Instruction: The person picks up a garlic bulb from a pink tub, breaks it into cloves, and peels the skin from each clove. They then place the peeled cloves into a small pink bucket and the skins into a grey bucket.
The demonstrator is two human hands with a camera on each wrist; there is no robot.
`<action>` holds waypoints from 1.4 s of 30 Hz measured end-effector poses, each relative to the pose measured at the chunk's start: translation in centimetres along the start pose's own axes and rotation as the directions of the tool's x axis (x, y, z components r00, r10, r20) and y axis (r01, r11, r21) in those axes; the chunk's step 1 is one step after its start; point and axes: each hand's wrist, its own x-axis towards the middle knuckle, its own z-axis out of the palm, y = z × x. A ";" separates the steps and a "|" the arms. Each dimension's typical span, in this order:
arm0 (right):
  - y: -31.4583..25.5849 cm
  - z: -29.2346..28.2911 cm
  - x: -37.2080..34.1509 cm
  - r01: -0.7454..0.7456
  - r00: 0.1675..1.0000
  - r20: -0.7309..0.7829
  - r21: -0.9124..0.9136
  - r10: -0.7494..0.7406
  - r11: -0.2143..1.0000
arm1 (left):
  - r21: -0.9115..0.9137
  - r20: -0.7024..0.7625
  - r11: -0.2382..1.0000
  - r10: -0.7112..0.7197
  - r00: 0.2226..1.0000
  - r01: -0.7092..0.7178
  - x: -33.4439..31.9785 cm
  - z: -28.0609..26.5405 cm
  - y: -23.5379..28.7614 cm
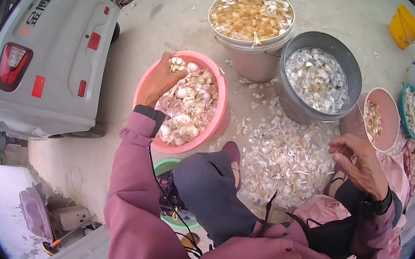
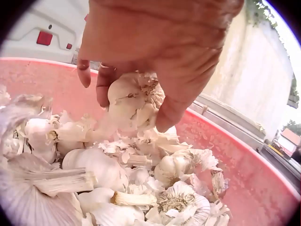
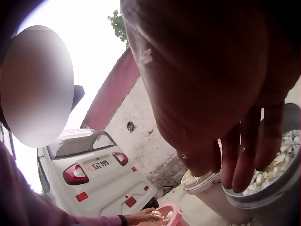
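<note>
My left hand reaches over the pink tub, which is heaped with whole garlic bulbs. Thumb and fingers pinch a garlic bulb, just above the pile in the left wrist view; its dry roots face the thumb. Loose papery skins and cut stems lie among the bulbs beneath. Off to the right, my right hand hangs over the ground with loosely bent fingers and holds nothing. In the right wrist view its fingers overlap the grey bucket.
A white bucket of peeled cloves in liquid stands ahead, beside a grey bucket of whitish pieces. Garlic skins litter the ground. A pink basket, a green basket and a yellow bucket stand right; a white vehicle is left.
</note>
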 end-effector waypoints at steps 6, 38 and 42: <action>-0.6 1.7 -0.7 0.143 0.990 -0.026 0.199 -0.141 0.969 | -0.227 0.317 0.960 0.232 0.920 -0.163 -9.1 1.5 15.5; 4.8 5.3 -2.9 0.050 0.999 -0.017 0.443 -0.048 0.895 | -0.860 0.440 0.433 0.360 0.822 0.271 -18.4 20.4 19.9; 4.7 5.4 -2.8 -0.049 0.999 0.041 0.531 0.032 0.846 | -0.870 0.447 0.382 0.343 0.826 0.311 -18.4 20.0 19.8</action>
